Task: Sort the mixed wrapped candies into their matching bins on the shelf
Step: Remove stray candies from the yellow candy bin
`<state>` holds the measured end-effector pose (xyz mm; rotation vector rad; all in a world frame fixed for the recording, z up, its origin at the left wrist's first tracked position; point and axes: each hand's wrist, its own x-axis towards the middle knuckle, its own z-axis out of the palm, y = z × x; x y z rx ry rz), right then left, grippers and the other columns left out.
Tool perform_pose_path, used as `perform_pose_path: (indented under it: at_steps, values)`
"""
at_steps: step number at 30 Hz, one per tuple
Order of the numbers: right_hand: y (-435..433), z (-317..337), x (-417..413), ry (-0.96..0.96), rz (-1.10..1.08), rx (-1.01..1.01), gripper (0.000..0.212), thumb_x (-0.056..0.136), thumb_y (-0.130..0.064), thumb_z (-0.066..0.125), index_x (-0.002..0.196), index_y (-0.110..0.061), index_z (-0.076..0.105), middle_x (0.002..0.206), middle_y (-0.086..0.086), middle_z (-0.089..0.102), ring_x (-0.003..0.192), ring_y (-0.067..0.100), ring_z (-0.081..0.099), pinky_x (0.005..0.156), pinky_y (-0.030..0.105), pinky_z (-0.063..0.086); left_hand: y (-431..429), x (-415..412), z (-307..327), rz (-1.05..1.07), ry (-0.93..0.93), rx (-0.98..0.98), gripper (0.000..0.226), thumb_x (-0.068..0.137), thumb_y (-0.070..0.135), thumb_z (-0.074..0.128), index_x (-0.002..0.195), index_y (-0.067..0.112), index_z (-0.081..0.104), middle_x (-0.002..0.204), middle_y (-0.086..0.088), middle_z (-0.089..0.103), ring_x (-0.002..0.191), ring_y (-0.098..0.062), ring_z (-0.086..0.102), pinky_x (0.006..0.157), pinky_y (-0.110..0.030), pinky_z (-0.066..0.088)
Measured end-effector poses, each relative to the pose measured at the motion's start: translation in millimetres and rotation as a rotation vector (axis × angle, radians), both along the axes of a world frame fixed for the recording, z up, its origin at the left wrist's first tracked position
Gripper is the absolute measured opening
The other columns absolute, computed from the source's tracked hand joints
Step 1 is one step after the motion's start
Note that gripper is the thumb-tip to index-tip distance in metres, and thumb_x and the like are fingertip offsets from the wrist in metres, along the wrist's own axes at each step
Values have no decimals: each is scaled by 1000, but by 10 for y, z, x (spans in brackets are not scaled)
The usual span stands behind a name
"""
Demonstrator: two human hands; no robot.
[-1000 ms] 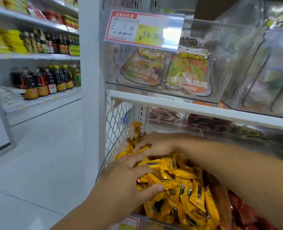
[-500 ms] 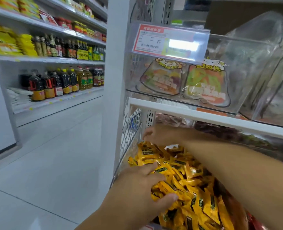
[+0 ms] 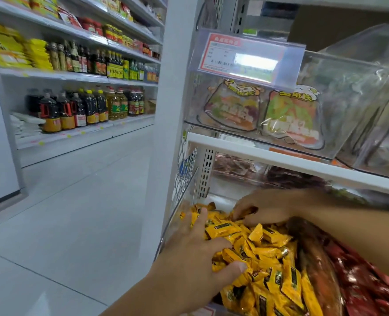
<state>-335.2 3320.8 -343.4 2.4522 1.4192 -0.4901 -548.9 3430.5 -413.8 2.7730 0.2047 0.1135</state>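
A clear bin (image 3: pixel 166 229) on the lower shelf is heaped with yellow wrapped candies (image 3: pixel 264 252). My left hand (image 3: pixel 195 258) lies on the near left of the heap, fingers spread and thumb pressing into the wrappers. At the back of the bin, my right hand (image 3: pixel 266 209) reaches across with its fingers curled down. Its fingertips pinch a darker brown wrapped candy (image 3: pixel 252 210). Past a clear divider (image 3: pixel 314 258) to the right, the neighbouring bin holds red wrapped candies (image 3: pixel 371 283).
A white shelf edge (image 3: pixel 291 156) runs just above my hands. On it stands a clear bin with snack bags (image 3: pixel 289 117) and a price tag (image 3: pixel 248 58). Wire mesh (image 3: pixel 186 169) closes the shelf's left end. To the left are an aisle floor and bottle shelves (image 3: pixel 86 106).
My right hand has drawn back from the bin's far corner onto the heap and curled its fingers on a dark candy. My left hand has spread flatter over the yellow candies.
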Motion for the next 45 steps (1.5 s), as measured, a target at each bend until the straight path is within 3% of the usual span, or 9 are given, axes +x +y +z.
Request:
perform_pose_path:
  at_steps: [2, 5, 9, 15, 25, 28, 33, 39, 45]
  values:
    - [-55, 181, -75, 1, -76, -75, 27, 85, -54, 53, 105, -40, 65, 112, -9, 66, 101, 14, 62, 92, 30, 49, -6, 0, -4, 11, 16, 8, 60, 82, 82, 29, 137, 59, 29, 160, 7, -21, 146, -21, -22, 118, -50, 0]
    - [-14, 436, -202, -74, -132, -27, 30, 94, -53, 49, 74, -34, 61, 74, -15, 57, 65, -4, 52, 60, 10, 38, -4, -5, 3, 11, 48, 29, 62, 80, 84, 25, 137, 62, 24, 163, 9, -2, 149, -22, -10, 118, -50, 4]
    - [472, 243, -299, 85, -76, 292, 33, 96, -50, 45, 115, -34, 67, 126, -10, 61, 112, 7, 55, 96, 26, 42, -4, -11, 31, -22, 28, 28, 60, 80, 84, 27, 136, 64, 25, 161, 18, 8, 149, -18, 4, 116, -49, 12]
    - [904, -283, -256, 128, 41, 0, 45, 91, -47, 50, 134, -34, 50, 144, -3, 45, 130, 20, 42, 106, 37, 33, 27, -10, 21, -52, 20, 63, 56, 83, 81, 28, 136, 64, 24, 162, 15, 4, 149, -16, 5, 117, -44, 12]
    - [-207, -72, 53, -127, 125, -89, 38, 95, -45, 46, 133, -42, 50, 146, -11, 33, 133, 13, 34, 107, 30, 29, -8, -15, 72, -58, 115, 73, 57, 83, 81, 25, 137, 63, 25, 162, 11, -7, 150, -20, -4, 117, -50, 3]
    - [-175, 45, -7, -70, 36, -122, 40, 97, -54, 37, 128, -38, 58, 138, -9, 45, 126, 14, 43, 107, 31, 34, -29, -31, 63, -61, 119, 76, 58, 82, 82, 24, 137, 63, 25, 162, 12, -7, 150, -20, -3, 116, -51, 4]
    - [291, 163, -170, 11, -24, 181, 35, 101, -42, 38, 123, -30, 62, 114, -10, 64, 97, 2, 57, 88, 22, 42, -17, -36, 54, -61, 95, 66, 59, 80, 84, 24, 136, 64, 26, 162, 14, -5, 150, -20, -3, 116, -53, 3]
    - [1009, -459, -300, 138, 105, 2, 31, 97, -26, 45, 120, -15, 62, 125, 9, 59, 114, 24, 55, 102, 43, 43, -25, -21, 66, -51, 108, 31, 55, 81, 82, 29, 134, 66, 28, 162, 15, -5, 149, -18, -6, 117, -50, 2]
    - [546, -383, -87, 45, 117, -90, 36, 99, -42, 39, 134, -41, 51, 144, -1, 38, 131, 20, 37, 107, 34, 29, -25, -46, 95, -81, 119, 68, 55, 83, 80, 28, 135, 64, 29, 161, 14, -9, 150, -19, -4, 116, -53, 5]
